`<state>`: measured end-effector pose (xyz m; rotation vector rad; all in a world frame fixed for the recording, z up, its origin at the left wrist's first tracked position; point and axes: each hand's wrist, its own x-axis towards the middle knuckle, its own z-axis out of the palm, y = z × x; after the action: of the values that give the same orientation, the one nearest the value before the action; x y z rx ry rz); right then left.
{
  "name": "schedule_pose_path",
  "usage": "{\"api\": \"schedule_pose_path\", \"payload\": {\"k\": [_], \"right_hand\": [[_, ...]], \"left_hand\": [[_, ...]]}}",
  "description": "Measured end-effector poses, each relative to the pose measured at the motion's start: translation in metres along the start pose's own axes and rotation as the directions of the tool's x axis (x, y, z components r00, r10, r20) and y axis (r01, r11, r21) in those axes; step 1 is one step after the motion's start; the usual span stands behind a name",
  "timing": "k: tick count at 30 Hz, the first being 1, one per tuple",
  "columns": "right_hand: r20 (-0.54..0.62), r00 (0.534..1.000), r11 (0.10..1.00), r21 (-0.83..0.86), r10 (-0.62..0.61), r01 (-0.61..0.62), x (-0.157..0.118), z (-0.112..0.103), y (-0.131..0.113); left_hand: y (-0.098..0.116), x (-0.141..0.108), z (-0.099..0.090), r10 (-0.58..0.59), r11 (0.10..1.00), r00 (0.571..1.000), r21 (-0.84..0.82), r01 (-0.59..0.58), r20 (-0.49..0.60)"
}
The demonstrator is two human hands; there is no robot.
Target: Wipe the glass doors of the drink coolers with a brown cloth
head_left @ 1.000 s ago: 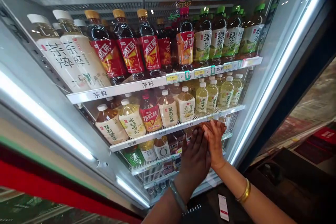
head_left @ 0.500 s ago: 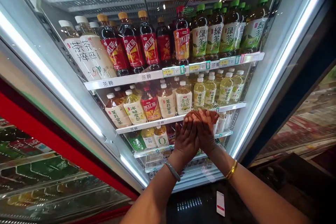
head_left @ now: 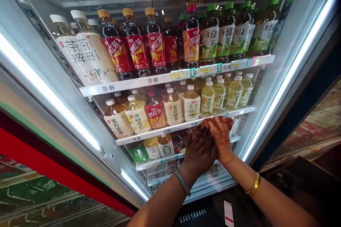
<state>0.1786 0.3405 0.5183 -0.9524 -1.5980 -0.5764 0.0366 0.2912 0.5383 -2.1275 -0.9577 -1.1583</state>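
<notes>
My left hand (head_left: 199, 145) and my right hand (head_left: 221, 138) lie side by side, fingers stretched up and pressed over a folded brown cloth (head_left: 229, 122). Both hands seem to press it against the glass front of a drinks cooler, level with the edge of the middle shelf (head_left: 157, 130). Much of the cloth is hidden under my fingers. A grey-green bangle (head_left: 182, 182) circles my left wrist, and a gold bracelet (head_left: 254, 184) my right. Nearest behind the glass are a white-labelled green tea bottle (head_left: 191, 104) and pale yellow drink bottles (head_left: 207, 99).
Red-labelled iced tea bottles (head_left: 134, 49) and green-capped tea bottles (head_left: 226, 39) fill the upper shelf. Bright light strips run down both sides, the right one (head_left: 290, 78) beside a dark frame. A phone (head_left: 228, 213) with a lit screen lies below on a dark surface.
My two hands and the cloth have shifted together slightly right across the glass. My view has also moved, so the bottles appear a little larger. Both hands keep the same pressed pose.
</notes>
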Motion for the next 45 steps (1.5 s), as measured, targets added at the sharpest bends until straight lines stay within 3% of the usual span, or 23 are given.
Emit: {"api": "schedule_pose_path", "payload": {"k": [6,12,21,26,29,32,35,37,41,45], "right_hand": [[0.031,0.999,1.000,0.009,-0.030,0.029,0.001,-0.007,-0.003],[-0.001,0.999,0.999,-0.007,-0.049,0.049,-0.001,-0.005,-0.004],[0.065,0.997,0.998,0.034,-0.047,0.045,-0.031,-0.006,-0.020],[0.014,1.000,0.999,0.050,-0.017,0.016,-0.003,0.000,-0.026],[-0.038,0.999,0.998,0.067,-0.003,0.006,0.011,0.010,-0.032],[-0.046,0.997,0.993,0.099,-0.057,0.062,-0.001,0.011,-0.039],[-0.019,0.990,0.983,0.118,-0.138,0.139,-0.022,0.000,-0.037],[0.007,0.984,0.977,0.125,-0.175,0.173,-0.026,-0.009,-0.029],[0.005,0.986,0.976,0.145,-0.165,0.162,-0.009,-0.006,-0.019],[-0.063,0.993,0.981,0.162,-0.099,0.108,-0.006,0.015,-0.037]], "left_hand": [[-0.001,-0.003,-0.002,-0.002,1.000,0.997,0.014,0.001,0.075],[-0.001,-0.007,-0.003,0.009,1.000,0.997,0.011,-0.009,0.074],[0.005,-0.043,-0.006,-0.039,0.998,0.988,0.059,0.031,0.148],[-0.003,-0.016,-0.012,-0.034,0.999,0.999,0.029,0.034,0.004],[-0.009,-0.002,-0.019,-0.057,0.997,0.998,0.044,0.057,-0.009],[-0.004,-0.020,-0.021,-0.113,0.990,0.992,0.095,0.108,0.048],[0.010,-0.051,-0.011,-0.143,0.981,0.984,0.150,0.127,0.105],[0.019,-0.059,-0.004,-0.154,0.976,0.977,0.174,0.127,0.148],[0.019,-0.033,-0.007,-0.182,0.971,0.975,0.177,0.158,0.127],[0.003,-0.017,-0.026,-0.212,0.960,0.972,0.210,0.187,0.102]]}}
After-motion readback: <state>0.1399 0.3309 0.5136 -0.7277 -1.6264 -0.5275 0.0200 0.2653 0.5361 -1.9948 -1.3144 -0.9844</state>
